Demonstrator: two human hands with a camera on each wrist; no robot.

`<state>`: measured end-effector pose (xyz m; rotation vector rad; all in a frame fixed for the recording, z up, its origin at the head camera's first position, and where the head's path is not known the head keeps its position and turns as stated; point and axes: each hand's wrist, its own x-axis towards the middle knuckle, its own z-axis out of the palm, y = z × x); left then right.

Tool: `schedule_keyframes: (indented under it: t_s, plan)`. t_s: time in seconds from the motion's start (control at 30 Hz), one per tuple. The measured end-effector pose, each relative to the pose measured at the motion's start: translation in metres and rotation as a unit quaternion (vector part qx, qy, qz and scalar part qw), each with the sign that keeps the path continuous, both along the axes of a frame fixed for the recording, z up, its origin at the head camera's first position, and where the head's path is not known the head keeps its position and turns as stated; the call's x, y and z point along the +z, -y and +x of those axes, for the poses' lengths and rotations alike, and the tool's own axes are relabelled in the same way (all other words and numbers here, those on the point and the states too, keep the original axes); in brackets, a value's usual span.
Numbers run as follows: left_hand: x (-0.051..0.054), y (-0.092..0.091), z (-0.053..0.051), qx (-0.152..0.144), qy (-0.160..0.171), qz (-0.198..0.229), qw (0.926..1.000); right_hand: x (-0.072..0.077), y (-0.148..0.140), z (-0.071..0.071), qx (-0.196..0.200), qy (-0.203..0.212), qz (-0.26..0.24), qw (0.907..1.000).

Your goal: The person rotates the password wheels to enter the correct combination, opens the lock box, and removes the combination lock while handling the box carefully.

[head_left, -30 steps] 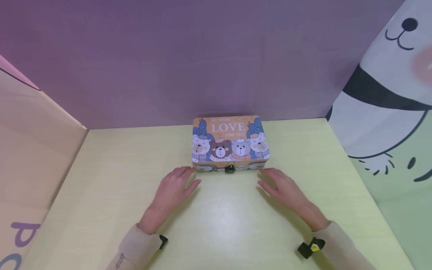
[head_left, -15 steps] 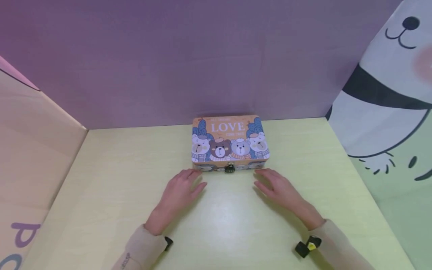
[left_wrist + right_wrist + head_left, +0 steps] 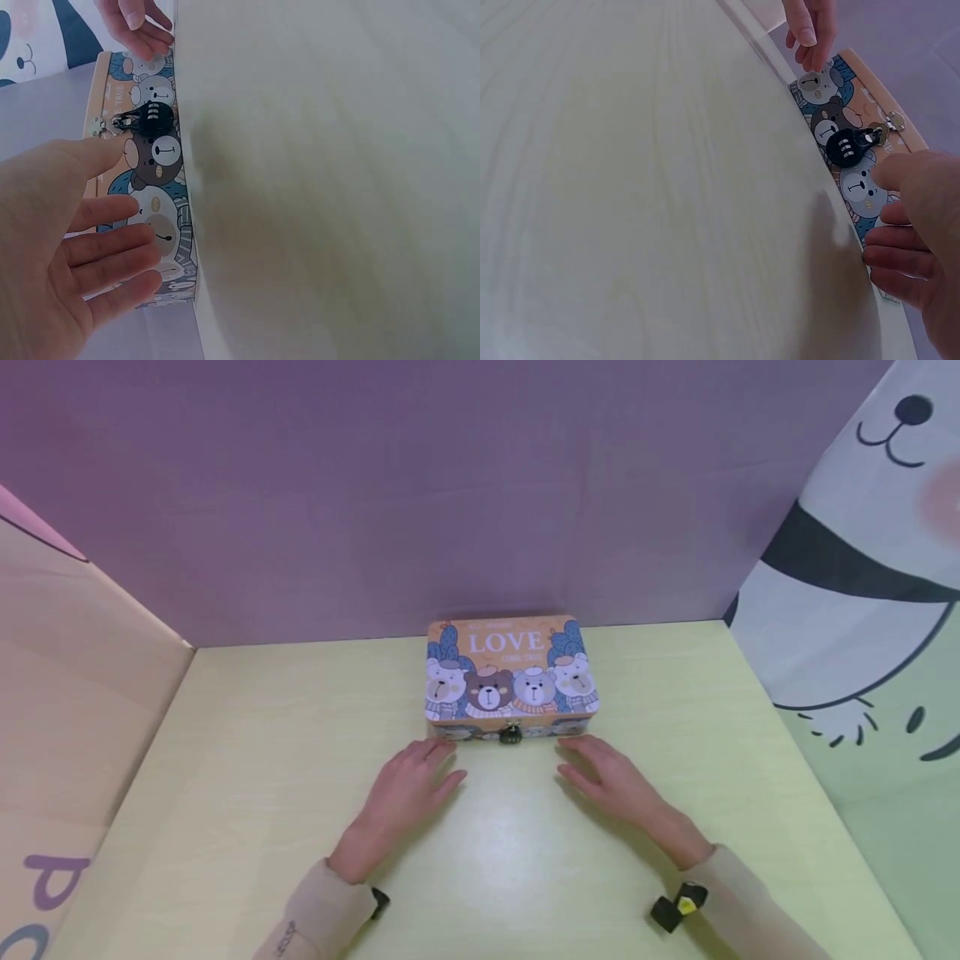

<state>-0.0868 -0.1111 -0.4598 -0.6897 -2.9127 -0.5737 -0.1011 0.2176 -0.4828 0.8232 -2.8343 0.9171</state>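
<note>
A rectangular box [image 3: 510, 672] printed with cartoon bears and the word LOVE lies with its lid down near the back of the table. From the clasp on its front hangs a small black combination padlock [image 3: 154, 118], whose number dials show in both wrist views. My left hand [image 3: 408, 789] is just in front of the box's left corner, fingers loosely extended and holding nothing. In front of the right corner is my right hand [image 3: 615, 781], its fingers slightly bent, with nothing in them. Whether any fingertip touches the box, I cannot tell.
The pale wooden table [image 3: 262, 760] spreads around the box and both hands. Behind the box stands a purple backdrop [image 3: 480, 493]. Printed panels flank the table, a beige one [image 3: 82, 693] at left and one with a cartoon animal [image 3: 862, 610] at right.
Both hands have slid inward and a little toward the person, so they are closer together in front of the box. The box and padlock stay put.
</note>
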Motion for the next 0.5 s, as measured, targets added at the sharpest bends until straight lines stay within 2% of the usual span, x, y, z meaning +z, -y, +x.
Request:
schedule_keyframes:
  t_s: [0.23, 0.5]
  plan:
    - [-0.0033, -0.0032, 0.0007, -0.005, 0.017, -0.008, 0.9998, -0.0012, 0.0033, 0.0000, 0.004, -0.005, -0.002, 1.0000]
    - [-0.0030, -0.0058, 0.0009, -0.006, 0.016, -0.012, 0.9998, -0.0042, 0.0073, -0.0004, 0.011, -0.011, -0.004, 0.9999]
